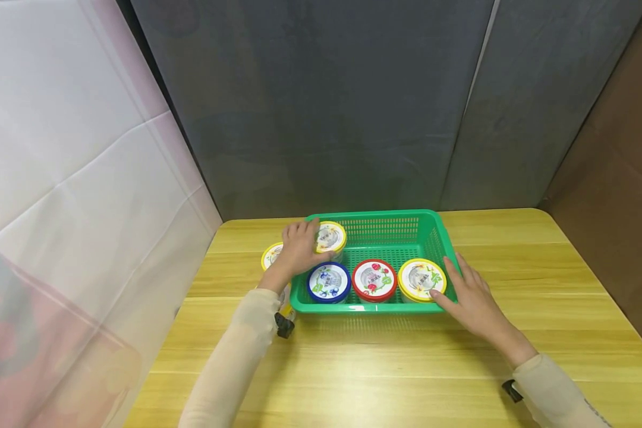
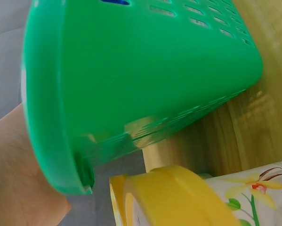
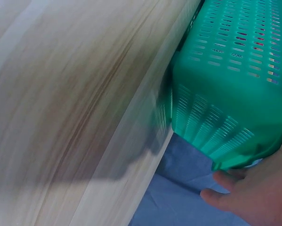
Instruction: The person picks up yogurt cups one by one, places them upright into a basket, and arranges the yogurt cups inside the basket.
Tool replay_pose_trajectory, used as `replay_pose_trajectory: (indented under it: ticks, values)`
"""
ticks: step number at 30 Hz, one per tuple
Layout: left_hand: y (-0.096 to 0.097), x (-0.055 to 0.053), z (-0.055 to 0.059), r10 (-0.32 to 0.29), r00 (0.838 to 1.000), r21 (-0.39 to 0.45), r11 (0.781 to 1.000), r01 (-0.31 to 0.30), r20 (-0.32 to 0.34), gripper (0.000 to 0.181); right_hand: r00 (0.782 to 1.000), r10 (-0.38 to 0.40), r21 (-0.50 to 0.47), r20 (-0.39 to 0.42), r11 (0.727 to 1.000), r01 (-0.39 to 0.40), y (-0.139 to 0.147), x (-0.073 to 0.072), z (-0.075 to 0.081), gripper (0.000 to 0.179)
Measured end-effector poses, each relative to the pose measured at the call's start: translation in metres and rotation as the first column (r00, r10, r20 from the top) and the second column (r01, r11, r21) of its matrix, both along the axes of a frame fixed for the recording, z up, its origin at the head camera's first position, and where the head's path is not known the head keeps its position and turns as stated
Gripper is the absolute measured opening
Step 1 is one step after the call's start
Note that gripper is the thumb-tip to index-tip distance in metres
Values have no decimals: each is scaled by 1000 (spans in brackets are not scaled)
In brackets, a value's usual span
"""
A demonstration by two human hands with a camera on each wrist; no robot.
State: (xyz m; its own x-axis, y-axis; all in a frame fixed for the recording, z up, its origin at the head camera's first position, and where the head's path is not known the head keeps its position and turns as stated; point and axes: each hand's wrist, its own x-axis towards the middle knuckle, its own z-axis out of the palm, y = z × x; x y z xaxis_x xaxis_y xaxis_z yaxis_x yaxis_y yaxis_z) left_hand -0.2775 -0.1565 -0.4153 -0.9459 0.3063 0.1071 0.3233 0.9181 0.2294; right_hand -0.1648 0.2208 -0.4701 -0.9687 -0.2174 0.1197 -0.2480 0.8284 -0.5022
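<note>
A green plastic basket (image 1: 374, 308) stands on the table, holding several lidded tubs. Over its left rim reaches my left hand (image 1: 296, 252), thumb and fingers around a yellow-lidded tub (image 1: 330, 236) at the back left. Along the front sit a blue-lidded tub (image 1: 329, 282), a red-lidded tub (image 1: 374, 280) and a second yellow-lidded tub (image 1: 422, 279). My right hand (image 1: 476, 303) rests at the basket's right rim with fingers extended, its thumb by the front yellow lid. Outside the basket's left wall (image 2: 131, 80), a yellow-lidded tub (image 2: 178, 197) with a flower print shows in the left wrist view.
More yellow-lidded tubs (image 1: 271, 255) stand left of the basket, partly hidden by my left arm. The wooden table (image 1: 374, 368) extends around the basket. A dark grey partition (image 1: 326, 107) rises behind, with a pale cloth (image 1: 75, 119) at the left and a brown panel (image 1: 615, 160) at the right.
</note>
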Motion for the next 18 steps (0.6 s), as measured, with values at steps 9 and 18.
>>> replay_pose_trajectory:
  ticks: [9,18]
  values:
    - [5,-1,-2,31,999,-100,995,-27,36,94,1000,-2,-9,5,1000,2,0,2,1,86]
    - [9,-2,-4,39,996,-108,994,-29,83,93,1000,-4,-17,-13,1000,4,-1,2,1,86]
